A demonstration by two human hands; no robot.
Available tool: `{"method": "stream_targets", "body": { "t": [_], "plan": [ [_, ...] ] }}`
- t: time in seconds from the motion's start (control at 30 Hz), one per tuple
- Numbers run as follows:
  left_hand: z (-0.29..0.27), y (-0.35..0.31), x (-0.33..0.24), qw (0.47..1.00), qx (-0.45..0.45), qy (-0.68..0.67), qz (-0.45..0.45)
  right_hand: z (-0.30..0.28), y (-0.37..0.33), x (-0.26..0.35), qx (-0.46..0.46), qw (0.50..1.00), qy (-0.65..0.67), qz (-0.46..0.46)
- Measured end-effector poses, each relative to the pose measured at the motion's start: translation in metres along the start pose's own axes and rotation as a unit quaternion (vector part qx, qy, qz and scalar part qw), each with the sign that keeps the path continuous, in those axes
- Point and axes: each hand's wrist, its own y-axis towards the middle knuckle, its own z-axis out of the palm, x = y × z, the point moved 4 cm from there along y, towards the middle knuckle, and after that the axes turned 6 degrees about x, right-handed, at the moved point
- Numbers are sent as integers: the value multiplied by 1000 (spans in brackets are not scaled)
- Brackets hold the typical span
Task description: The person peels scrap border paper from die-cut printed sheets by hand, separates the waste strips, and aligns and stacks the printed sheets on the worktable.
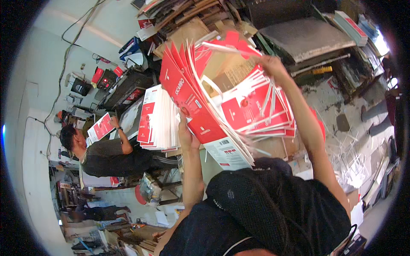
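Observation:
My left hand (186, 133) is closed on the edge of a thick bundle of flat red-and-white printed carton blanks (198, 113). The bundle stands tilted and fans apart at its upper end. At the upper right, my right hand (274, 68) is closed on narrow paper trim strips (232, 48), which arch back toward the bundle's top. Its fingertips are partly hidden. Under my right forearm lie more red printed sheets (243, 109), with loose white strips spread among them.
A tall stack of blanks (160, 121) stands left of the bundle. Farther left a person (115, 155) holds a red-and-white sheet (101, 128). White paper scraps (352, 160) litter the floor at right. Dark machinery (305, 38) and piled cardboard (183, 19) stand at the far side.

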Motion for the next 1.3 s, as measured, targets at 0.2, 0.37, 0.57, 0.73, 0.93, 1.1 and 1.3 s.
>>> {"method": "stream_targets", "body": {
  "t": [0.2,0.37,0.57,0.73,0.93,1.1,1.3],
  "plan": [
    [23,10,0,993,-41,104,48,112,-78,32,217,970,81,71],
    [38,14,-3,988,4,135,74,127,-103,63,193,972,-120,-64],
    [10,15,0,980,187,-46,56,123,-97,60,229,971,68,34],
    [-21,7,-11,996,-4,-43,75,28,-5,34,-9,987,-126,-99],
    [-10,12,-18,997,-26,71,31,-1,23,25,27,927,-353,-124],
    [30,21,-21,985,-51,135,90,57,-45,69,-59,822,-477,-307],
    [54,28,-29,948,-86,230,201,128,-94,68,51,962,-239,-125]
  ]
}}
